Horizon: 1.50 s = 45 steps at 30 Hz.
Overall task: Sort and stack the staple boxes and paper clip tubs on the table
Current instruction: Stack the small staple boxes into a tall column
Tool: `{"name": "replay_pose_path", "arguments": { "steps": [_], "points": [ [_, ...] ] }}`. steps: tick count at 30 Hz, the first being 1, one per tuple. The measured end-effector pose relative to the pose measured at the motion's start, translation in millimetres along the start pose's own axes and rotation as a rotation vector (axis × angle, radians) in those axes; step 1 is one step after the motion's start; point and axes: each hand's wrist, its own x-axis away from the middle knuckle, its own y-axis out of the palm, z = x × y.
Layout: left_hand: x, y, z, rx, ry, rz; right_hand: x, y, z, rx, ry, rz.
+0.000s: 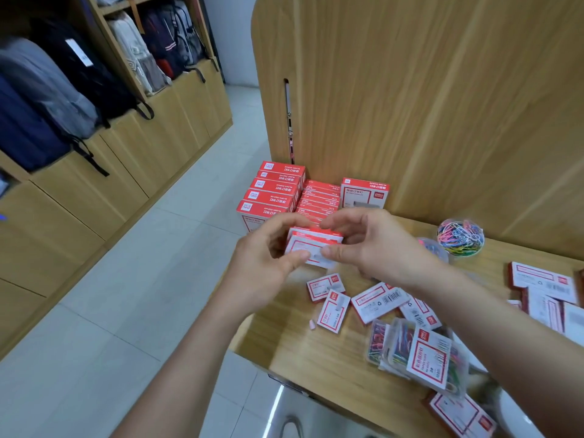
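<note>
While our left hand [264,263] and right hand [373,248] pinch several staple boxes [313,243] together, uneven grip could let one slip and topple the far stacks [275,188].

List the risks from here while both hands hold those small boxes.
The held staple boxes look like a small stack pinched between the left hand and right hand; one might slip out. The stacked rows sit at the table edge; a nudge while adding more could tip them off.
</note>
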Motion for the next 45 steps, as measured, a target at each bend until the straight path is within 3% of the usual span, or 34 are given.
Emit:
{"name": "replay_pose_path", "arguments": {
  "steps": [3,7,14,20,26,32,40,45],
  "points": [
    [-3.1,-11.8,-16.1,-0.089,-0.031,0.005,-3.8,-1.2,12.3,0.385,-0.008,0.003],
    [-5.7,-13.5,-30.1,-0.111,-0.047,-0.087,-1.9,1.8,10.5,0.66,0.035,-0.069],
    [-12.9,-6.5,-54.9,-0.218,0.097,0.027,1.2,12.7,13.4,0.925,-0.017,-0.187],
    [-5.4,-0.7,-62.2,-0.483,0.217,0.172,-2.4,18.9,8.3,0.748,0.053,-0.025],
    [1.7,3.1,-52.6,-0.591,0.127,0.22,-3.6,30.9,5.2,-0.008,0.278,-0.048],
    [2.0,6.3,-56.6,-0.64,0.172,0.18,2.7,44.9,2.2,-0.404,0.363,0.096],
    [-0.4,-2.5,-66.0,-0.604,0.14,0.178,5.3,58.0,0.8,-0.567,0.419,0.193],
    [-3.8,-7.4,-64.6,-0.563,0.161,0.138,6.4,64.5,5.4,-0.209,0.301,0.183]
  ]
}}
